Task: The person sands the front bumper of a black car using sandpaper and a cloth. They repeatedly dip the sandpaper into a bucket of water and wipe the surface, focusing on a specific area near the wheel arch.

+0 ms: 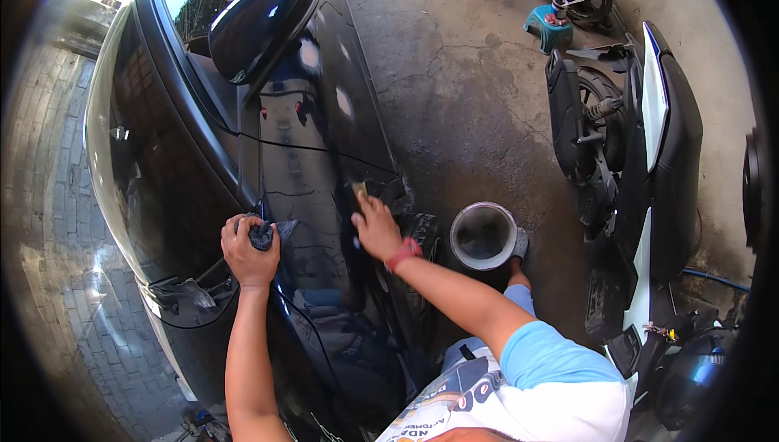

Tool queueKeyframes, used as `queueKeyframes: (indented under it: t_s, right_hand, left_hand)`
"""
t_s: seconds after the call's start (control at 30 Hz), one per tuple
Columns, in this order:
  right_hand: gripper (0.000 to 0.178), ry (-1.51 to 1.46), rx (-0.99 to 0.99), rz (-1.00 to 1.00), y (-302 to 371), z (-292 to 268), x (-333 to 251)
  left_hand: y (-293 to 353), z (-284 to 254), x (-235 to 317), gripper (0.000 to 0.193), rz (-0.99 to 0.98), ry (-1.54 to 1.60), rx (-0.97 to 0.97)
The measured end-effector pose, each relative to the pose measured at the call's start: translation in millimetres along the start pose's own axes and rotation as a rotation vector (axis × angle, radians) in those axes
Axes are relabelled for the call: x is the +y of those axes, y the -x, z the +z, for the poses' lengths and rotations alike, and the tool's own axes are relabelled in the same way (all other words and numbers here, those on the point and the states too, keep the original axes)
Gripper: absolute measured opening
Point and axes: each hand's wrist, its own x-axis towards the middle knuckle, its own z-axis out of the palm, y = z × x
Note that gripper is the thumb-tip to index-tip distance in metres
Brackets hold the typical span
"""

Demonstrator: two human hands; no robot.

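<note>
Rubbing the black car's front fender [324,158] is the step in hand, by the look of it: your right hand [376,227] lies flat near the wheel-arch edge, fingers together, pressing a small tan pad [359,190] against the panel. Your left hand [247,247] is closed on a dark cloth [264,235] at the door seam, arm straight. Next you likely need steady, even strokes, then a wipe. A round bucket [483,235] stands on the concrete beside your foot.
</note>
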Motion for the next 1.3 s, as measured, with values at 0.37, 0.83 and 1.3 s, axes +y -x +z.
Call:
queueKeyframes:
  t_s: [0.37, 0.83, 1.3]
  right_hand:
    - [0.059, 0.091, 0.032, -0.181, 32.1, -16.9, -42.4]
    - [0.062, 0.069, 0.014, -0.075, 7.0, -12.2, -39.1]
    - [0.063, 0.052, 0.039, 0.027, -36.0, -16.2, -11.2]
  left_hand:
    - [14.0, 5.4, -16.1, 0.020, 0.041, 0.010, 0.012]
    - [-0.2, 7.1, -5.5, 0.015, 0.087, 0.002, -0.028]
    - [-13.8, 14.8, 3.1, 0.016, 0.097, -0.014, 0.020]
